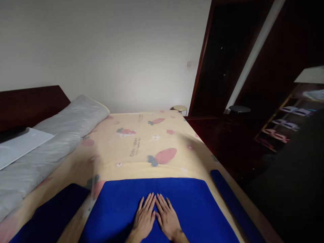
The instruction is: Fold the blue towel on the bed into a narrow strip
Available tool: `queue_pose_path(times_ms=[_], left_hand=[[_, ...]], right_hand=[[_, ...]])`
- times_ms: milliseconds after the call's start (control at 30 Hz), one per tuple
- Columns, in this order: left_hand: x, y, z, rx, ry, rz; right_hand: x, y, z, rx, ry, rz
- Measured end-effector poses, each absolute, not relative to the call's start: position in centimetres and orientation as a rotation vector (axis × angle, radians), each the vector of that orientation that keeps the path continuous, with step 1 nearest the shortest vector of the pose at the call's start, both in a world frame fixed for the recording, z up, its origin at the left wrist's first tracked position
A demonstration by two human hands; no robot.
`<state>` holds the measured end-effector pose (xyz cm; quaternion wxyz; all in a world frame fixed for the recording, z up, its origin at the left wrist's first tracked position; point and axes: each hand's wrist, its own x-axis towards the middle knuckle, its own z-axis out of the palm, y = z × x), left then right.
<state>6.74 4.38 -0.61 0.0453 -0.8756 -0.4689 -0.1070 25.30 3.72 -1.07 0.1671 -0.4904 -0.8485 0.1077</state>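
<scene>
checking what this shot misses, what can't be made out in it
Head view:
- near edge of the blue cloth: cut off by bottom edge
- surface under left hand and right hand: hidden by them
- contents of the rack: too dark and blurred
- smallest print on the bedsheet: too small to read

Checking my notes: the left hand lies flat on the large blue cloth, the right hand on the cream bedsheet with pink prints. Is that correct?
Not quite: the head view shows the right hand also on the large blue cloth, not on the cream bedsheet with pink prints. The left hand is as you say.
</scene>
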Motion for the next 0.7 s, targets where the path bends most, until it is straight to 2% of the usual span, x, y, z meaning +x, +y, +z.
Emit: queue_pose_path(times_ms=[167, 333, 700], left_hand=[[4.7, 8.5, -0.2, -2.614, -1.625, -0.294], [-0.9, 11.3, -0.2, -2.469, -1.902, -0.210], [-15.7, 11.1, -2.1, -1.966, -2.276, -0.190]], right_hand=[[27.9, 7.0, -0.7, -1.582, -2.362, 0.326], [34.0, 9.4, -1.0, -1.855, -2.217, 0.246], [46.6, 8.8, -4.3, -2.158, -1.986, -0.080]])
